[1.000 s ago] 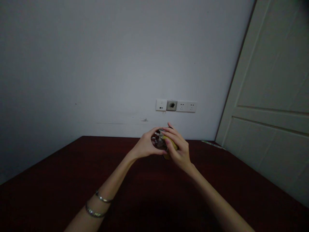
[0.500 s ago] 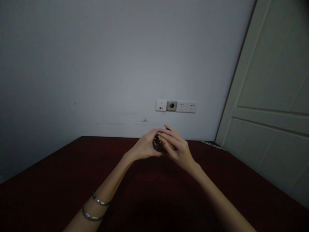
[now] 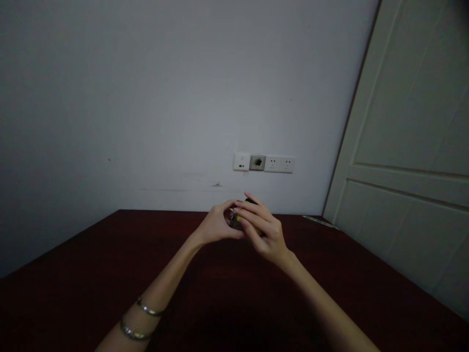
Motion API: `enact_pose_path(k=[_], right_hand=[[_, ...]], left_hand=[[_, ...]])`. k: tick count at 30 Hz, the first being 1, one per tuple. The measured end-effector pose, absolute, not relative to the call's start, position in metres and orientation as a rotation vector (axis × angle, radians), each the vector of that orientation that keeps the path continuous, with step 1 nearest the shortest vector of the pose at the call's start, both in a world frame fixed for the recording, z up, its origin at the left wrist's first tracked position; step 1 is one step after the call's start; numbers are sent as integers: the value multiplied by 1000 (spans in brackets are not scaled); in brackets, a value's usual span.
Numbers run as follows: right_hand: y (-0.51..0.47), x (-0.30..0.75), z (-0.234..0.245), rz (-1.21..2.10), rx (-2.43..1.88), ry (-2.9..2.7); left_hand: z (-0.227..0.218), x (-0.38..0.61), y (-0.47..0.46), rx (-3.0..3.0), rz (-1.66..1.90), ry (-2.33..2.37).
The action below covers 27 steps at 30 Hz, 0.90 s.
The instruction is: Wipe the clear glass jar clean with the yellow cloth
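"Two bracelets ring the left forearm; both forearms run out of view at the bottom."

"And past the wrists?"

"The hands come together over the dark red table. The right hand has its fingers closed over a yellow-and-black object, covering most of it."

"What is it?"

"Can't tell: only a yellow patch, a black end and some dark glints show."

"The left?"

"The left hand curls in a wide C at the object's other side, thumb and fingers parted. Whether it grips anything, I can't tell."

"Farther off?"

"A thin strip by the table's far right edge, too dim to identify. Then wall sockets, and a panelled door, cut off at right."
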State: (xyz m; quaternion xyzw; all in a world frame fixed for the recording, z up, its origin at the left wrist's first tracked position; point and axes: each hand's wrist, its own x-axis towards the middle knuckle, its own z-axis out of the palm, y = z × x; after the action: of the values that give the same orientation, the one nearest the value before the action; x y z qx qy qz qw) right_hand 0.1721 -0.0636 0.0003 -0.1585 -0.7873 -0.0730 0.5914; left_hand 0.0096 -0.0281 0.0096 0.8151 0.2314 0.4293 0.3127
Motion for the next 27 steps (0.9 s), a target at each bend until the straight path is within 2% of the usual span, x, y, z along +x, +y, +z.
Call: enact_pose_path(k=[6,13,20,27], right_hand=[[-58,171,2,92,-580,-1556],[-69,168,2,-220,-321,-1855],[-64,168,5,59,-584,-1633],[-66,171,3,-234,-400,-1972]], left_hand=[[12,10,-32,2119,1107,617],[9,11,-26,2095,1182,656],[11,11,-29,2191,1141,710],[11,13,-30,2269,1180,777]])
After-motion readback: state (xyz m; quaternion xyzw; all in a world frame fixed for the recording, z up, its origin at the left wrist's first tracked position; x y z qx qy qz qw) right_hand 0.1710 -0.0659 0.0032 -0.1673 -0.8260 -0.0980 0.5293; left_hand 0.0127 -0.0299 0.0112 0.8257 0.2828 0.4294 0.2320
